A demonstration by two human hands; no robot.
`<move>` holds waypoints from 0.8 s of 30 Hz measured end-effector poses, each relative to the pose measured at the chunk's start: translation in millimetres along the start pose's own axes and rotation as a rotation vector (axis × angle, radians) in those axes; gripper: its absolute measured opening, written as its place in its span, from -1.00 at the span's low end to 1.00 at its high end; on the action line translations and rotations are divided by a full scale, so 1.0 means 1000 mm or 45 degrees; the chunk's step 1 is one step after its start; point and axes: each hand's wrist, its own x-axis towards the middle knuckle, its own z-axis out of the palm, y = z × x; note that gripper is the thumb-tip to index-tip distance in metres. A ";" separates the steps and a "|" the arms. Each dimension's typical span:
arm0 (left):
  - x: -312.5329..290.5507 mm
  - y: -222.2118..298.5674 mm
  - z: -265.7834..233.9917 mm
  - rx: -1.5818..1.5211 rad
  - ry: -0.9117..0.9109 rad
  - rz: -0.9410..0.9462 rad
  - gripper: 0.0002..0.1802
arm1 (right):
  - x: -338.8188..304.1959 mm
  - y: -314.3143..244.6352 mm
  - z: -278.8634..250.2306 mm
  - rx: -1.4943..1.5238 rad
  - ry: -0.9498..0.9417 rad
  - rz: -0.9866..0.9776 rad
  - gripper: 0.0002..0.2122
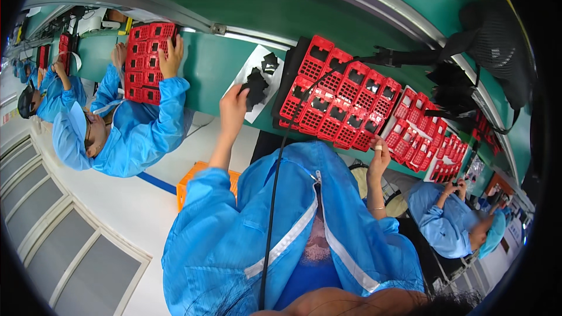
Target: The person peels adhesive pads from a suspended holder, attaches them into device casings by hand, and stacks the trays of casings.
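A long green conveyor belt (pixel 211 70) with a metal rail along its far edge curves across the scene. On it, straight ahead of the person, lies a red plastic tray of square compartments (pixel 339 100), each holding a dark part, resting on a black base. Further right sits a second red compartment tray (pixel 420 134). To the left of the first tray lies a white sheet (pixel 264 76) with small black flat pieces (pixel 269 61) on it.

The person wears a blue work coat with pale stripes. The left hand (pixel 234 107) reaches to the near left corner of the white sheet, its fingers pressed together on a black flat piece (pixel 255 86). The right hand (pixel 379 153) rests at the near edge of the red tray, thumb touching its rim; whether it pinches anything cannot be told.

On the far left a co-worker in blue holds another red tray (pixel 146 61) with both hands. On the right, a second co-worker leans at the belt.
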 end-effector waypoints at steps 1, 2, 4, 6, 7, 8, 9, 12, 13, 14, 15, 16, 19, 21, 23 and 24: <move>0.021 0.004 0.010 0.275 0.038 0.250 -0.71 | 0.003 -0.004 0.007 -0.007 -0.019 -0.006 -0.71; 0.036 0.007 0.017 0.551 0.078 0.498 -0.69 | 0.005 -0.008 0.013 -0.015 -0.035 -0.010 -0.71; 0.055 -0.003 0.037 0.832 -0.144 0.464 -0.67 | 0.012 -0.008 0.014 -0.130 -0.021 -0.052 -0.72; 0.069 -0.007 0.045 0.893 -0.254 0.409 -0.54 | 0.014 -0.033 0.027 -0.262 0.045 -0.183 -0.74; 0.068 0.003 0.051 0.972 -0.212 0.403 -0.43 | 0.019 -0.041 0.027 -0.417 0.070 -0.281 -0.76; 0.066 0.012 0.055 1.052 -0.172 0.401 -0.31 | 0.023 -0.057 0.028 -0.506 0.058 -0.320 -0.77; 0.075 -0.007 0.053 1.059 -0.242 0.334 -0.12 | 0.032 -0.073 0.036 -0.556 0.041 -0.382 -0.76; 0.079 -0.022 0.052 0.939 -0.217 0.391 -0.17 | 0.063 -0.087 0.046 -0.696 0.144 -0.457 -0.70; 0.076 -0.020 0.053 0.914 -0.136 0.493 -0.24 | 0.075 -0.081 0.045 -0.735 0.239 -0.419 -0.68; 0.072 -0.016 0.053 0.883 -0.049 0.592 -0.31 | 0.089 -0.073 0.044 -0.770 0.330 -0.383 -0.66; 0.067 -0.011 0.052 0.756 -0.016 0.727 -0.43 | 0.101 -0.068 0.044 -0.808 0.374 -0.357 -0.61; 0.056 0.002 0.055 0.673 -0.046 0.742 -0.49 | 0.113 -0.057 0.045 -0.870 0.448 -0.313 -0.63; 0.010 0.036 0.054 0.462 -0.150 0.970 -0.62 | 0.127 -0.056 0.052 -0.978 0.443 -0.270 -0.73; -0.027 0.073 0.065 0.278 -0.173 1.111 -0.67 | 0.139 -0.047 0.043 -0.992 0.522 -0.275 -0.81; -0.062 0.109 0.070 0.179 -0.325 1.143 -0.72 | 0.137 -0.054 0.032 -0.980 0.504 -0.302 -0.82; -0.072 0.113 0.082 0.034 -0.356 1.115 -0.70 | 0.136 -0.064 0.031 -0.975 0.488 -0.320 -0.83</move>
